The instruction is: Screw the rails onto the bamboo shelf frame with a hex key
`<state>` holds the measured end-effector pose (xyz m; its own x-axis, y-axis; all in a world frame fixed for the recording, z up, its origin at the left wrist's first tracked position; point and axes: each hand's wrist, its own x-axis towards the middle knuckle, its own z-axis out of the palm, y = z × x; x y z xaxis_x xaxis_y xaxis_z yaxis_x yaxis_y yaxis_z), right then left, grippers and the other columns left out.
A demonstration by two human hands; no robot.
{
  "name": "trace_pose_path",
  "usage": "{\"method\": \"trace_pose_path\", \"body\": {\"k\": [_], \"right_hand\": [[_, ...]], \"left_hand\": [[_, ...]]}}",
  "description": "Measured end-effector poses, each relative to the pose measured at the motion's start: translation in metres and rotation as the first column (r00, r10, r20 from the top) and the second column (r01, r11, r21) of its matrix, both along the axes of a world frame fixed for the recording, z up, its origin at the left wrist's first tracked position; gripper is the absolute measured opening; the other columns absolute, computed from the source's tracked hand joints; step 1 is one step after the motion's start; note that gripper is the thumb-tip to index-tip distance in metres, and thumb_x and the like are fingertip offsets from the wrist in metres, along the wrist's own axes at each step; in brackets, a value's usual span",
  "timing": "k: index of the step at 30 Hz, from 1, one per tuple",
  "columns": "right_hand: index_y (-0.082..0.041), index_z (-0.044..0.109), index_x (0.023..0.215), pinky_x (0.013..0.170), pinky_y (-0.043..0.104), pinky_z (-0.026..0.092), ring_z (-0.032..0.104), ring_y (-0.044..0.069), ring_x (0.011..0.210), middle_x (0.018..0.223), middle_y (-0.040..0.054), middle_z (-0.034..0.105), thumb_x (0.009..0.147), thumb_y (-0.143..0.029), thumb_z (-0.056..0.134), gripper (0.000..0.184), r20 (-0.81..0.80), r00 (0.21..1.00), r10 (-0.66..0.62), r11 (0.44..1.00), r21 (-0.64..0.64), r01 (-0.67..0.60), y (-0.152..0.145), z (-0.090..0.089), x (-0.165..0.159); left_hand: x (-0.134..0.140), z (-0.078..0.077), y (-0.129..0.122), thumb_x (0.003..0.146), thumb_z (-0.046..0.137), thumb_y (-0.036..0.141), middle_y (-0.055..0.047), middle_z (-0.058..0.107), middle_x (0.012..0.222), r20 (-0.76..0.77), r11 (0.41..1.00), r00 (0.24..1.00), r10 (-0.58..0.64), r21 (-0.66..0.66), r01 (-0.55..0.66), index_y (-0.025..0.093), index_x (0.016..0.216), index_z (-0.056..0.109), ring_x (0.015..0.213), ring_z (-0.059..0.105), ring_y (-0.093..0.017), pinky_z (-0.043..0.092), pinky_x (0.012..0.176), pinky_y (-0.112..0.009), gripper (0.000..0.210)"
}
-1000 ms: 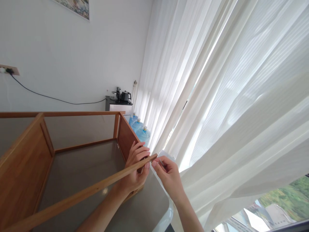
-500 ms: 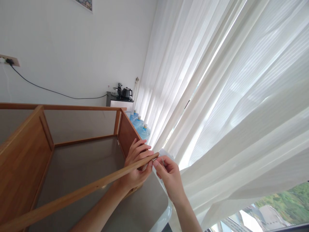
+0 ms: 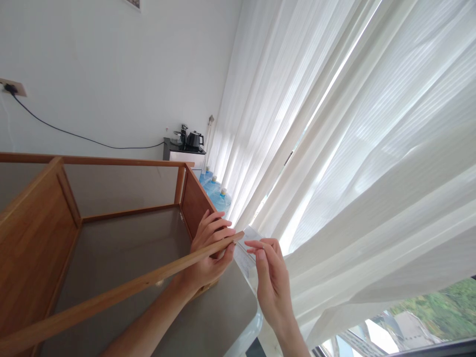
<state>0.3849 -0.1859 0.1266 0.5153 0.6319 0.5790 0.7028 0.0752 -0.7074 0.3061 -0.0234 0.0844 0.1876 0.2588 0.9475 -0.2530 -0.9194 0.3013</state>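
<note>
My left hand (image 3: 210,248) is wrapped round the corner of a wooden frame (image 3: 199,193). Its fingers lie over the end panel, and its thumb is under the end of a long wooden rail (image 3: 148,280). That rail slants from the lower left up to the grip. Just right of the rail's tip, apart from it, is my right hand (image 3: 273,277), with thumb and forefinger pinched together. A tiny pale bit shows at the fingertips, too small to name. The frame rests on a grey tabletop (image 3: 208,322) with a rounded corner.
A wooden divider panel (image 3: 44,243) stands at the left of the frame. Beyond it are a small cabinet (image 3: 186,156) with a black kettle (image 3: 194,139), and blue water bottles (image 3: 222,201) on the floor. White curtains (image 3: 334,148) hang along the right. A paper sheet (image 3: 247,248) lies behind my hands.
My right hand has drawn away from the rail's end, to the right, its fingers still pinched. My left hand keeps its grip on the frame. The view has shifted slightly.
</note>
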Motion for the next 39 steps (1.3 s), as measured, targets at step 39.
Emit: {"method": "trace_pose_path", "body": {"k": [39], "right_hand": [[-0.023,0.069,0.106,0.082,0.028,0.060,0.072,0.017,0.090,0.095,0.0050,0.075,0.102,-0.039,0.057,0.021,-0.207,0.978,0.003,0.998,0.063,0.010,0.005,-0.019,-0.005]], "left_hand": [[0.000,0.000,-0.003,0.082,0.064,0.009,-0.005,0.067,0.110,0.001,1.000,1.000,0.000,-0.030,0.000,0.024,0.112,0.059,0.130,0.055,-0.028,0.037,0.119,-0.062,0.034]]}}
